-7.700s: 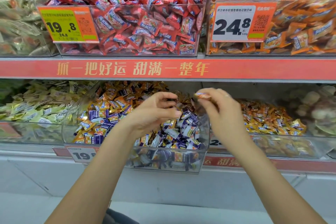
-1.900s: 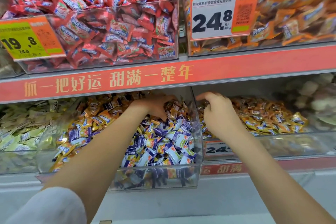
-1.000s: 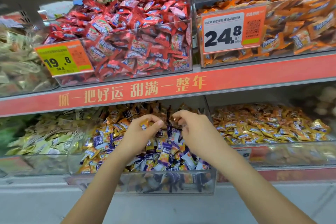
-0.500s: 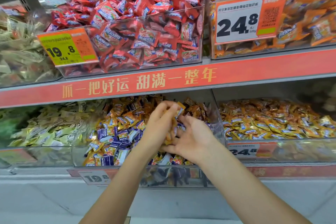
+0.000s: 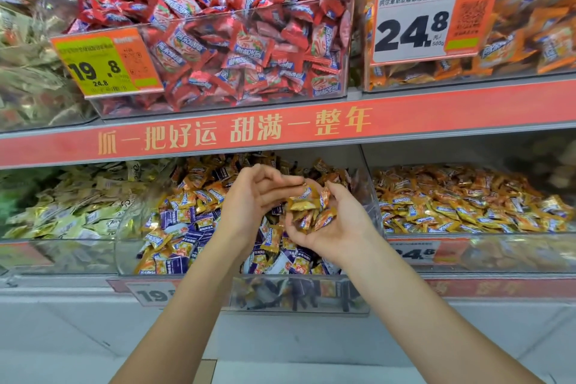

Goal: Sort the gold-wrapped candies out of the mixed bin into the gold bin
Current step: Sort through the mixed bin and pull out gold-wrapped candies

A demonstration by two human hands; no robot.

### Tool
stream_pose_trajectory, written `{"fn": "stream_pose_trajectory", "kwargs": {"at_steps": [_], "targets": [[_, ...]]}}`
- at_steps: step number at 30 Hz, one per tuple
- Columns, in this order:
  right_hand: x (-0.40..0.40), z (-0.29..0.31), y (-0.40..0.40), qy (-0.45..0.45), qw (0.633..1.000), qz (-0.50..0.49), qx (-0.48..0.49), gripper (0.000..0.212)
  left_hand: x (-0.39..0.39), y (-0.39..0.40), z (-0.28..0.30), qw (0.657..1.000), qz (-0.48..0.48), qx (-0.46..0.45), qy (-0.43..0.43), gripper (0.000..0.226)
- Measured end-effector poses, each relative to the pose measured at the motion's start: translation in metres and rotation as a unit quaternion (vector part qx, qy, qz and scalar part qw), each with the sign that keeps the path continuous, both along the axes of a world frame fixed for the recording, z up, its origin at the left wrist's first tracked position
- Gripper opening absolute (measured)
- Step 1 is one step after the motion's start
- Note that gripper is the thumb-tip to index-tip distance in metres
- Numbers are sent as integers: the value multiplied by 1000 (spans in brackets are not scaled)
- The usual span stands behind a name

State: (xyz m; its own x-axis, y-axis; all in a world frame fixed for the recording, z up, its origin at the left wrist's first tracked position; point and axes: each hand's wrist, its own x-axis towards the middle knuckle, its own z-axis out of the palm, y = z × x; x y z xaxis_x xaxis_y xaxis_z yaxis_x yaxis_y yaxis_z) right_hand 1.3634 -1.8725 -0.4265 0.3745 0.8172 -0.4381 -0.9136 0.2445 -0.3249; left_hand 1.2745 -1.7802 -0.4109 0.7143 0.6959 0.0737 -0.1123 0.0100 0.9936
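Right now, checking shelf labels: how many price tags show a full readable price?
2: the yellow-orange tag on the red candy bin, the white tag on the orange bin. Lower tags are partly hidden.

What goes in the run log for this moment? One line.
right hand cupped, holds gold candies | left hand adding one | over mixed bin | gold bin next

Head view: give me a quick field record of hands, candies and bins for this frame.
left hand: fingertips reaching to the pile in the right palm
right hand: palm up, cupped under gold-wrapped candies
hands over: mixed bin, gold and purple wrappers
gold bin: to the right of the mixed bin, gold wrappers only
upper shelf: red candies, orange candies
task state: handful not yet in the gold bin
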Motion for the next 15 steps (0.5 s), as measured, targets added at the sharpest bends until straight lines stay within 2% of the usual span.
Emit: {"fn": "stream_pose_trajectory", "kwargs": {"at_steps": [3, 10, 15], "targets": [[0, 5, -3, 4, 1000, -3, 3, 27, -9, 0, 5, 999, 39, -3, 5, 30], [-1, 28, -22, -3, 1000, 18, 21, 26, -17, -30, 5, 994, 57, 68, 58, 19], [6, 39, -54, 74, 997, -24, 23, 29, -11, -50, 10, 992, 54, 109, 31, 16]]}}
